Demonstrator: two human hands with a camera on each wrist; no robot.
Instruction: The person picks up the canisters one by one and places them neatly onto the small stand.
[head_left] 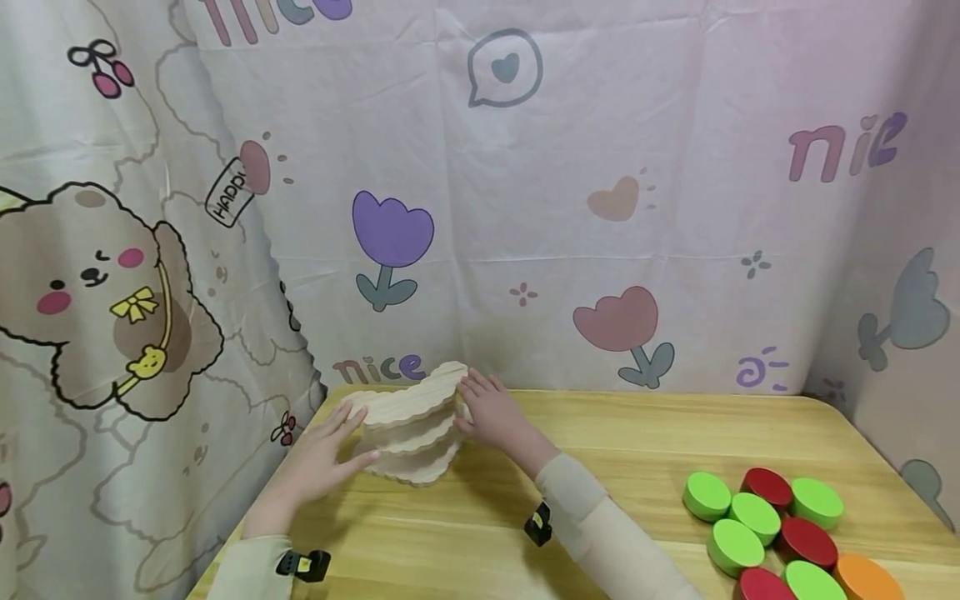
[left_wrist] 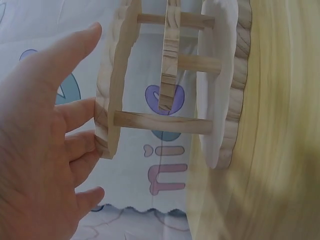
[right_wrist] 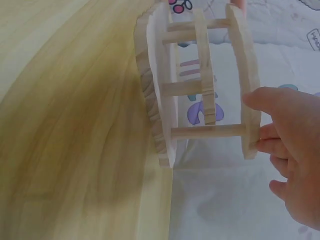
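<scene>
A pale wooden tiered stand (head_left: 408, 408) with scalloped edges is at the far left part of the table (head_left: 615, 450). Its three boards are joined by round dowels (left_wrist: 165, 122), which show clearly in both wrist views. My left hand (head_left: 315, 458) is at the stand's left end, fingertips touching the top board (left_wrist: 111, 100) and thumb spread away from it. At the other end, my right hand (head_left: 498, 417) holds the top board by its edge, the thumb (right_wrist: 257, 97) against the front and the other fingers at the end.
Several round blocks lie grouped at the front right: green (head_left: 707, 496), dark red (head_left: 806, 542) and orange (head_left: 868, 577). A printed curtain (head_left: 525, 167) hangs along the table's back edge and down both sides.
</scene>
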